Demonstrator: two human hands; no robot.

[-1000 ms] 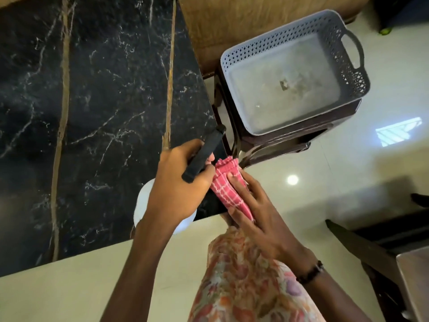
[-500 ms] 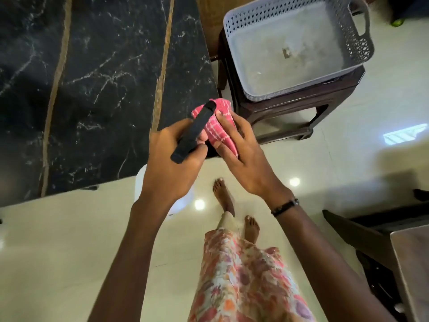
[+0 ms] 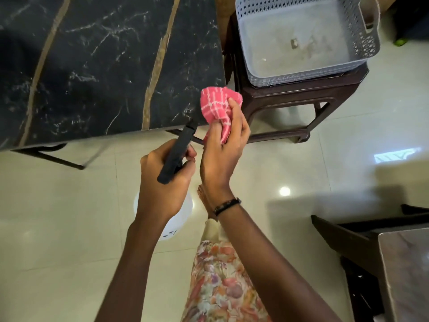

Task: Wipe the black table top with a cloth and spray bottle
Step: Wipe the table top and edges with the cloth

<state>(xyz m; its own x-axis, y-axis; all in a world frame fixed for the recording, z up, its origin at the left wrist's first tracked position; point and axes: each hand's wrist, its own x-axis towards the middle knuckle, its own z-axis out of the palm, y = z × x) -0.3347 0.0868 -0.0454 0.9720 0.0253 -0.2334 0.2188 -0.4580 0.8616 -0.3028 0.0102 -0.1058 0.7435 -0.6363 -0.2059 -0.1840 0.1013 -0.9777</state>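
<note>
The black marble table top (image 3: 97,66), veined white with gold stripes, fills the upper left. My left hand (image 3: 164,182) grips the spray bottle by its black trigger head (image 3: 177,154); the bottle's white body (image 3: 178,219) hangs below my wrist, mostly hidden. My right hand (image 3: 225,149) holds a bunched pink checked cloth (image 3: 218,105) just off the table's near right corner. Both hands are over the floor, in front of the table edge.
A grey perforated plastic basket (image 3: 369,45) sits on a dark brown stool (image 3: 301,94) to the right of the table. Dark furniture (image 3: 371,242) stands at the lower right. Cream floor tiles lie below. My foot and floral garment are beneath my hands.
Both hands have drawn back from over the table corner toward me. The cloth stayed bunched in my right hand and the sprayer in my left. The table now sits farther away.
</note>
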